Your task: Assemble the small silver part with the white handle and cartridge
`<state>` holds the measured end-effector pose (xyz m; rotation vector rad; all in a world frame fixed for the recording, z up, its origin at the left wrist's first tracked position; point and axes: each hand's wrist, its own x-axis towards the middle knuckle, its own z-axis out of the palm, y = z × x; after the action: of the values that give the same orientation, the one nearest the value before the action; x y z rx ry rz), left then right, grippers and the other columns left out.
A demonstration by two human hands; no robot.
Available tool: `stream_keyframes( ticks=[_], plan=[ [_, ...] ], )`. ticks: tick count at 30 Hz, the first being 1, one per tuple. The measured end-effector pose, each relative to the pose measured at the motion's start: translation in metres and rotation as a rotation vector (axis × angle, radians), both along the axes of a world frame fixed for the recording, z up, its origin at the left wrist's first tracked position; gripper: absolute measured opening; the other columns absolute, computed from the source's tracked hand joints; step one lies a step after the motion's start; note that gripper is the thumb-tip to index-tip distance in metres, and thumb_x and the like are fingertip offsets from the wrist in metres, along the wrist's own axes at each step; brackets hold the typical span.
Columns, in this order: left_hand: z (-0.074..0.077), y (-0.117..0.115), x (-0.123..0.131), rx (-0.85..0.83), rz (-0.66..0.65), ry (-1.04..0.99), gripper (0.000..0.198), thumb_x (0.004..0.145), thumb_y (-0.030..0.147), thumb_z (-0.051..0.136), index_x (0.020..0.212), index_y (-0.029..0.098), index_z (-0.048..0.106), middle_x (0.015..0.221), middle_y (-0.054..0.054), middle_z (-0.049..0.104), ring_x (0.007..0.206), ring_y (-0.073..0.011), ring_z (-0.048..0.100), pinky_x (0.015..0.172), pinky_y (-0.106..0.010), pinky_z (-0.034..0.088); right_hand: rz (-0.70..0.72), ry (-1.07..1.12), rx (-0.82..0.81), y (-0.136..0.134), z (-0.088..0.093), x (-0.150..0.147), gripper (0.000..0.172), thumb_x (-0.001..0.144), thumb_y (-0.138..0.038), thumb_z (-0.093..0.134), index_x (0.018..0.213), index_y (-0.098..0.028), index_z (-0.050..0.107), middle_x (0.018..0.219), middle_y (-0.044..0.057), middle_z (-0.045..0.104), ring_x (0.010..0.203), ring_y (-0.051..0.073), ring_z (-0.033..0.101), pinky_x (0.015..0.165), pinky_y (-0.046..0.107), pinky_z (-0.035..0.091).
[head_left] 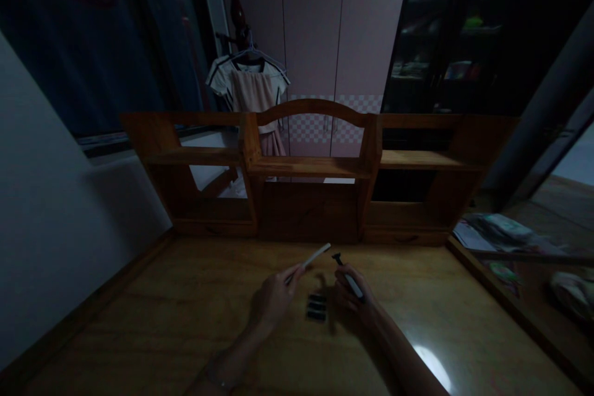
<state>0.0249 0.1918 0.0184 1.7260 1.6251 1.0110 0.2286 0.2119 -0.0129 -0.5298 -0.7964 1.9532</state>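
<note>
My left hand (277,294) is closed around the lower end of what looks like a toothbrush (317,255), slim and white. Its head points up and to the right. In my right hand (357,294) is a razor (353,284) with a black head and a pale grey and black handle, held head up. The two tips are close together but apart. Between my hands, a small pack of black razor cartridges (317,307) lies on the wooden desk (208,297).
A wooden shelf unit (309,166) with side compartments and small drawers runs along the desk's back edge. A raised wooden rim (505,303) borders the right side. Beyond it lie papers (501,232). A white wall (69,198) stands at the left. Light reflects off the desk at lower right.
</note>
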Motion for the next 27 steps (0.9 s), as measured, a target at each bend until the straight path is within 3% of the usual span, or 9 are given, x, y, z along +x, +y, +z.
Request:
stream_keyframes(
  ticks=[6, 12, 17, 20, 27],
  plan=[
    [-0.003, -0.001, 0.002, 0.032, -0.143, -0.046, 0.036, 0.084, 0.047, 0.047, 0.106, 0.026, 0.067, 0.106, -0.002, 0.067, 0.099, -0.0216, 0.062, 0.082, -0.026, 0.048, 0.003, -0.007, 0.003, 0.0, -0.001, 0.001, 0.047, 0.076, -0.042, 0.059, 0.048, -0.02, 0.028, 0.03, -0.009, 0.026, 0.023, 0.004, 0.017, 0.026, 0.019, 0.01],
    [-0.008, 0.002, -0.003, 0.099, -0.109, -0.147, 0.039, 0.086, 0.044, 0.046, 0.112, 0.021, 0.063, 0.111, -0.003, 0.065, 0.102, -0.0194, 0.06, 0.086, -0.026, 0.047, -0.001, -0.008, -0.032, -0.002, 0.002, 0.001, 0.046, 0.077, -0.041, 0.059, 0.05, -0.02, 0.029, 0.032, -0.008, 0.025, 0.025, 0.003, 0.016, 0.028, 0.019, 0.009],
    [-0.005, -0.001, 0.004, 0.046, -0.255, -0.112, 0.036, 0.087, 0.044, 0.045, 0.106, 0.023, 0.066, 0.106, -0.001, 0.067, 0.098, -0.0189, 0.062, 0.085, -0.025, 0.047, -0.029, -0.029, -0.029, 0.0, 0.0, 0.001, 0.047, 0.074, -0.044, 0.062, 0.049, -0.02, 0.029, 0.033, -0.008, 0.025, 0.025, 0.003, 0.015, 0.027, 0.02, 0.009],
    [-0.007, 0.002, 0.005, 0.057, -0.234, -0.068, 0.035, 0.087, 0.044, 0.044, 0.102, 0.022, 0.067, 0.101, -0.002, 0.068, 0.092, -0.0185, 0.063, 0.081, -0.024, 0.047, -0.039, -0.044, -0.015, 0.002, -0.002, 0.001, 0.045, 0.075, -0.043, 0.06, 0.05, -0.02, 0.031, 0.033, -0.008, 0.027, 0.024, 0.004, 0.016, 0.026, 0.019, 0.01],
    [-0.018, 0.005, 0.005, 0.183, -0.166, 0.129, 0.035, 0.091, 0.037, 0.038, 0.106, 0.023, 0.066, 0.103, -0.006, 0.063, 0.099, -0.0188, 0.057, 0.088, -0.029, 0.043, -0.056, -0.032, -0.072, 0.004, -0.006, -0.001, 0.038, 0.074, -0.039, 0.059, 0.052, -0.02, 0.034, 0.032, -0.009, 0.029, 0.024, 0.005, 0.017, 0.025, 0.019, 0.01]
  ],
)
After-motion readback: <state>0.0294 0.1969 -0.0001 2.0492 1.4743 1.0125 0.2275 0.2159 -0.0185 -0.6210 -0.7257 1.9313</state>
